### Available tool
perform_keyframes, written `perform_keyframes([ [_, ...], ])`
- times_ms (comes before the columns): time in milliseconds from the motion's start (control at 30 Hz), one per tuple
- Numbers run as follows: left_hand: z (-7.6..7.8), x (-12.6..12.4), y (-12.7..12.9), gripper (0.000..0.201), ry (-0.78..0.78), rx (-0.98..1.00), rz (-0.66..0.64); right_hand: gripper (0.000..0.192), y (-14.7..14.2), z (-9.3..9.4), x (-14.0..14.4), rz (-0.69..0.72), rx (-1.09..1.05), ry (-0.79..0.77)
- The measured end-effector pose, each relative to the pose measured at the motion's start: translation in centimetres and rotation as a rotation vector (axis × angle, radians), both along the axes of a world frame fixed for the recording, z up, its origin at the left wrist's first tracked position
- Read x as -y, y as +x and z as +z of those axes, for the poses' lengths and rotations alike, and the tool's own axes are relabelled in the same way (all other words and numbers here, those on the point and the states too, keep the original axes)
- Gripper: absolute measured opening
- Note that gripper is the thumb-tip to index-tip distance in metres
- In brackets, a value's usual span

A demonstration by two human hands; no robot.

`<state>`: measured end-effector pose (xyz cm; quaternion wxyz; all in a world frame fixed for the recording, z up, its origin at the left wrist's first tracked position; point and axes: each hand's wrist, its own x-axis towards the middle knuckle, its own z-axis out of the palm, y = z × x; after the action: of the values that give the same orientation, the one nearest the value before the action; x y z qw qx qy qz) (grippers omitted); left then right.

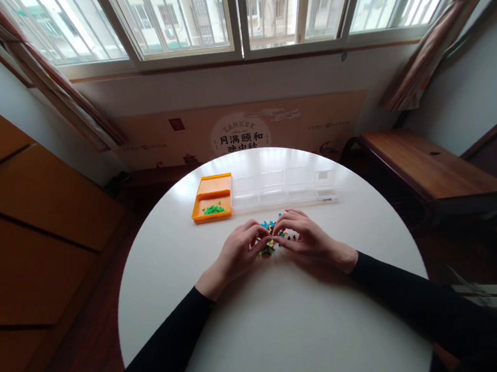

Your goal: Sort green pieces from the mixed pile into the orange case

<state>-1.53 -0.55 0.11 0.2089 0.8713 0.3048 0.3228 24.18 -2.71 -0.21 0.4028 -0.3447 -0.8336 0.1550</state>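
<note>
A small heap of tiny mixed pieces (pixel 267 249), blue, yellow, green and dark among them, lies on the white round table (pixel 263 326). My left hand (pixel 238 247) reaches into it from the left, thumb and fingertips drawn together over the pieces. From the other side comes my right hand (pixel 308 238), its thumb and forefinger also closed in a pinch near the left fingertips. Whatever sits between the fingers is too small to name. A few dark bits (pixel 292 237) lie under the right palm. Both hands partly cover the heap.
Beyond my left hand stands an open orange box (pixel 215 185) with small green pieces (pixel 214 209) in its near half. Clear plastic boxes (pixel 271 179) stand in a row to its right. A wooden bench (pixel 432 161) is off to the right, below the windows' level.
</note>
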Motion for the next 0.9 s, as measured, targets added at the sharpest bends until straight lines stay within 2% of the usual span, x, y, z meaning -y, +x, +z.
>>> perform_keyframes([
  [167, -0.2, 0.1, 0.3, 0.018, 0.011, 0.012, 0.008, 0.006, -0.1, -0.3, -0.1, 0.038, -0.011, 0.037],
  [400, 0.0, 0.2, 0.3, 0.017, 0.047, -0.003, 0.017, 0.006, -0.1, -1.1, -0.4, -0.002, -0.004, 0.037],
  [667, 0.4, 0.4, 0.3, 0.019, -0.013, 0.081, 0.026, 0.007, 0.0, -0.2, -0.1, -0.013, -0.019, 0.004],
  [900, 0.3, 0.3, 0.3, 0.017, -0.003, 0.134, 0.007, 0.010, -0.1, 0.1, 0.0, 0.006, -0.037, -0.007],
])
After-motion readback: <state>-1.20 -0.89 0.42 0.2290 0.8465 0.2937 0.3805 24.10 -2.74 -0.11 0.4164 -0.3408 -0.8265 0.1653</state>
